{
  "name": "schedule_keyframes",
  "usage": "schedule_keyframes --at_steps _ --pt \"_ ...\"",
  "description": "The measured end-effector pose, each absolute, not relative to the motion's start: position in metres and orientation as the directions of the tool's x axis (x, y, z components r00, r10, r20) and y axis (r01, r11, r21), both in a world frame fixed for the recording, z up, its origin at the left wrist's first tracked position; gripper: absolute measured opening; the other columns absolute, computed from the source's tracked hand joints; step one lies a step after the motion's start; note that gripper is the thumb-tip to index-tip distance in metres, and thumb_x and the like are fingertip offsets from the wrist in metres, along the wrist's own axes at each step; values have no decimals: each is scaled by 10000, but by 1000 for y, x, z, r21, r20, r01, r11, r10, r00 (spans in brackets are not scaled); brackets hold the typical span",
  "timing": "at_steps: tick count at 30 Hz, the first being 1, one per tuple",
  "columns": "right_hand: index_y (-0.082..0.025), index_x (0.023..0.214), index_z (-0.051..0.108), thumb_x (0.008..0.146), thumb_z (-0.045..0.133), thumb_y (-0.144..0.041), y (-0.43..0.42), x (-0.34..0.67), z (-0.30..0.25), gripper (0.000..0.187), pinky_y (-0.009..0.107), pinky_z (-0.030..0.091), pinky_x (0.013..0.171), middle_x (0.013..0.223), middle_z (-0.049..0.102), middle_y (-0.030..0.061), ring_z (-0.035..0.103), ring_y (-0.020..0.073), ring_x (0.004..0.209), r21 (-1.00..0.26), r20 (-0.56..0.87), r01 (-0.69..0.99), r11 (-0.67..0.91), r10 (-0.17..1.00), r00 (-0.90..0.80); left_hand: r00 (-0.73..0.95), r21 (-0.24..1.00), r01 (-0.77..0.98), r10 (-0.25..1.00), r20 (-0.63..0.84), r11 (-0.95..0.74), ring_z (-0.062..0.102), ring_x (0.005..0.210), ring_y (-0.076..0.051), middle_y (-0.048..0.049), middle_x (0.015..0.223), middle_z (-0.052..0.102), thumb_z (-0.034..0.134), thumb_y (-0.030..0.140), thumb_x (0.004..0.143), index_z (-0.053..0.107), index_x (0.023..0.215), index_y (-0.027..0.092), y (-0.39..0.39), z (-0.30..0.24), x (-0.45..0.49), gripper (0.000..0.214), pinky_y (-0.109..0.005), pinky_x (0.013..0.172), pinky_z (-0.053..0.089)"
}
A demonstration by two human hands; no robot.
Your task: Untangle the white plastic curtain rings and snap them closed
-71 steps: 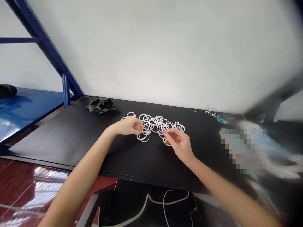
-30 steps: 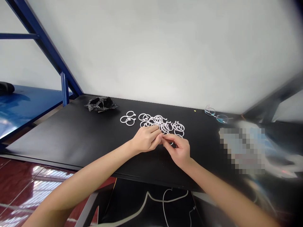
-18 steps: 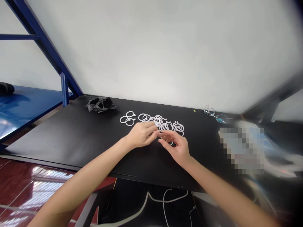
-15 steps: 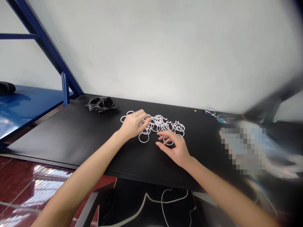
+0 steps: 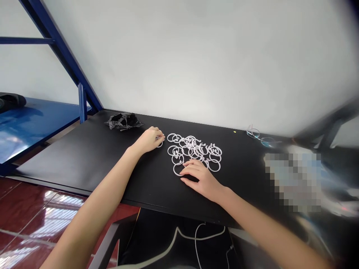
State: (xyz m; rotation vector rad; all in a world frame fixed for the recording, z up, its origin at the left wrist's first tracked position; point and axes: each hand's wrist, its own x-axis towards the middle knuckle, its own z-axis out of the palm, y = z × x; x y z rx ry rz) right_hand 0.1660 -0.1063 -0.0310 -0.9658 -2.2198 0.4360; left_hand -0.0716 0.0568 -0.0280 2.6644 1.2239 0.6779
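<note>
A heap of white plastic rings (image 5: 196,149) lies on the black table (image 5: 84,157). My left hand (image 5: 148,139) reaches to the left of the heap, its fingers curled over a small group of rings (image 5: 159,142) set apart there. My right hand (image 5: 200,177) rests flat on the table at the heap's near edge, fingers stretched out, with its fingertips on one loose ring (image 5: 178,170).
A crumpled black bag (image 5: 123,120) lies at the table's back left. A pair of glasses (image 5: 259,136) sits at the back right. A blue shelf frame (image 5: 56,48) stands at the left, and a white cable (image 5: 193,239) hangs under the table.
The two hands, joined over a ring a second ago, have parted. My left hand moved left to the separate rings. My right hand dropped flat onto the table.
</note>
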Motion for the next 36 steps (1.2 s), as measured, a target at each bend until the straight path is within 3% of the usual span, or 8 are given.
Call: schedule_keyframes --at_steps 6,11,16,19,25,29,32,36 --pt "-219 874 673 865 628 -86 -104 165 -27 141 404 542 838 776 718 15 639 205 889 -451 689 462 764 627 -364 417 467 566 725 548 -679 548 756 -175 -56 769 633 479 381 936 642 762 148 29 -7 -48 333 -308 747 458" --pt "-239 900 687 836 645 -51 -104 170 -23 204 389 558 741 790 734 17 647 212 842 -379 804 578 722 567 -181 681 877 196 704 200 -439 536 553 -96 9 654 576 503 496 920 618 848 147 -15 2 -12 374 -208 522 441" --pt "-241 989 674 808 691 -88 -104 174 -18 238 409 563 778 944 729 50 656 224 897 -341 837 612 714 527 -148 751 959 67 647 133 -275 570 538 -90 10 638 562 455 499 944 626 872 136 -27 -3 1 408 -195 512 477" --pt "-229 1082 653 826 685 -157 -105 177 -14 268 431 558 827 1090 683 95 649 243 982 -448 803 612 652 594 -46 770 945 112 628 113 -306 536 484 -74 22 596 543 466 488 943 646 867 133 -22 -2 -4 405 -189 498 454" --pt "-217 1019 658 919 580 -238 -105 180 -19 129 318 589 702 886 713 44 694 177 772 -763 541 413 497 841 -11 802 943 116 590 97 -312 515 471 -81 24 560 512 462 477 947 645 806 131 -21 4 -9 416 -207 493 465" --pt "-213 920 638 881 639 -237 -108 173 -25 46 309 579 684 813 697 28 681 170 724 -765 569 406 500 820 61 702 802 127 624 343 -584 555 566 -105 -31 723 603 388 438 981 646 1034 138 -31 -1 -4 400 -227 537 489" --pt "-215 908 618 871 641 -194 -112 168 -27 48 313 566 672 807 671 26 654 160 706 -705 640 404 583 768 7 622 424 188 441 647 -886 563 626 -130 -85 821 636 385 432 976 626 1074 131 -39 -8 -1 398 -244 548 470" --pt "-220 957 609 870 624 -152 -115 164 -25 112 344 568 676 843 685 48 662 184 756 -588 753 372 718 654 -73 604 61 230 192 773 -971 527 551 -130 -62 702 605 341 443 979 617 884 153 -43 -14 0 411 -252 497 422"
